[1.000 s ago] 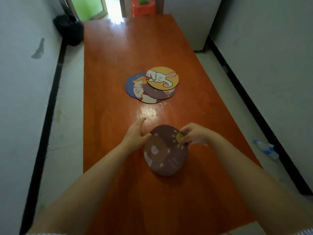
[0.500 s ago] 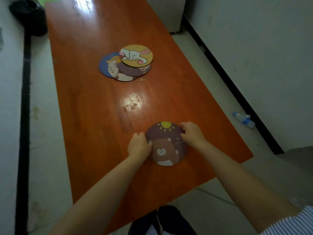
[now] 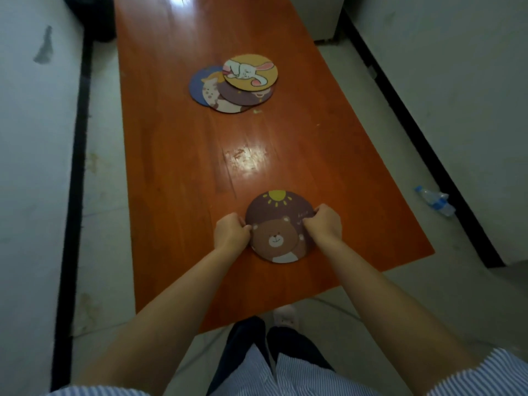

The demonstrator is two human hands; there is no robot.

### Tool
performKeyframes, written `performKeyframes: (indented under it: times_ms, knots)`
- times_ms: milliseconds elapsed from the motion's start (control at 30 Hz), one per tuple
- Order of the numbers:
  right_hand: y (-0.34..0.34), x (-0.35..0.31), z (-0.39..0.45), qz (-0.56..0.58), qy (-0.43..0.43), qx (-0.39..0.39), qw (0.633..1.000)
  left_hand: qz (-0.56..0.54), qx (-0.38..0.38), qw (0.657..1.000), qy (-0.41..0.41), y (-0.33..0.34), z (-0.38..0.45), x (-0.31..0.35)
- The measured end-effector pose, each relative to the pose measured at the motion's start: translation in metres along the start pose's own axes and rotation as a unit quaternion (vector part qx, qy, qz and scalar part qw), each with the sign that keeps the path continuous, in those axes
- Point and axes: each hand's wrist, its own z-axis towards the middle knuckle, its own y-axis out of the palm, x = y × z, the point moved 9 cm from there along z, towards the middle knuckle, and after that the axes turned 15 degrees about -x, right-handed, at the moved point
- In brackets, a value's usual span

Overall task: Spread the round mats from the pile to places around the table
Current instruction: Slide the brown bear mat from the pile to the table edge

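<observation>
Both hands pinched the bear mat by its opposite edges at the near end of the table

Our left hand and right hand were curled shut on the mat's rim, the mat lying flat or nearly so, bear upright toward us. We judged it best to press it flat, square it to the near edge, then let go without dragging it. Some small pale writing sat beside the bear, too tiny for us to read. Well apart, the pile waited mid-table, rabbit mat on top
</observation>
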Motion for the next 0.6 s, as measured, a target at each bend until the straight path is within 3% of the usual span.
performKeyframes:
  times_ms: [200,400,600]
  knots:
    - [0.015,-0.016,-0.009,-0.103,-0.038,0.012,0.994,-0.023,0.035,0.999,-0.017,-0.002,-0.008,-0.025]
    - [0.014,-0.012,-0.002,-0.015,-0.003,-0.011,1.000,-0.041,0.065,0.997,-0.006,-0.013,-0.006,-0.023]
    - [0.013,-0.016,0.001,0.026,-0.044,0.027,0.998,-0.052,0.062,0.997,-0.012,-0.010,-0.004,-0.033]
